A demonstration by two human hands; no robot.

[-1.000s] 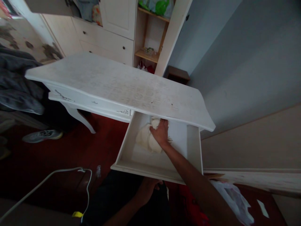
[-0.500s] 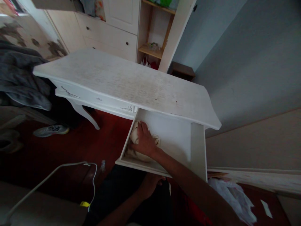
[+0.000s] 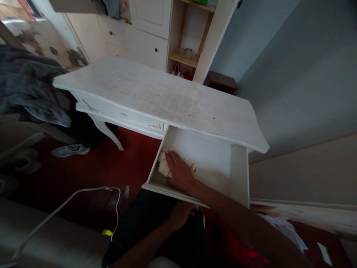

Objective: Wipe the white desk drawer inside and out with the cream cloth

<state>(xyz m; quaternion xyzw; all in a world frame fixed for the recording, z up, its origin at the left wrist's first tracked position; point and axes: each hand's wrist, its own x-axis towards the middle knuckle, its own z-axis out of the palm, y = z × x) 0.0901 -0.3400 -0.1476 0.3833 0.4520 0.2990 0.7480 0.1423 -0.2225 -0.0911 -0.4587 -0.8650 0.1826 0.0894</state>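
Observation:
An open white drawer (image 3: 240,175) sticks out from the desk. Inside, at its left end, my right hand (image 3: 180,171) presses down on a crumpled cream cloth (image 3: 164,163), fingers bent over it. Part of the cloth bunches out to the right of the hand. My left hand (image 3: 181,214) is below the drawer's front edge, above my dark-clothed lap. Its fingers are mostly hidden by shadow and the drawer front, so I cannot tell whether it grips the edge.
The white desk top (image 3: 156,89) has brown smudges. Behind it stands a white cabinet (image 3: 134,41) with open shelves. On the left are a grey garment (image 3: 30,85), a shoe (image 3: 71,150) and a white cable (image 3: 83,190). A plastic bag (image 3: 284,227) lies at right.
My right hand and the cloth have shifted slightly back from the drawer's front left corner, uncovering more of the drawer floor there. The whole view has moved a little.

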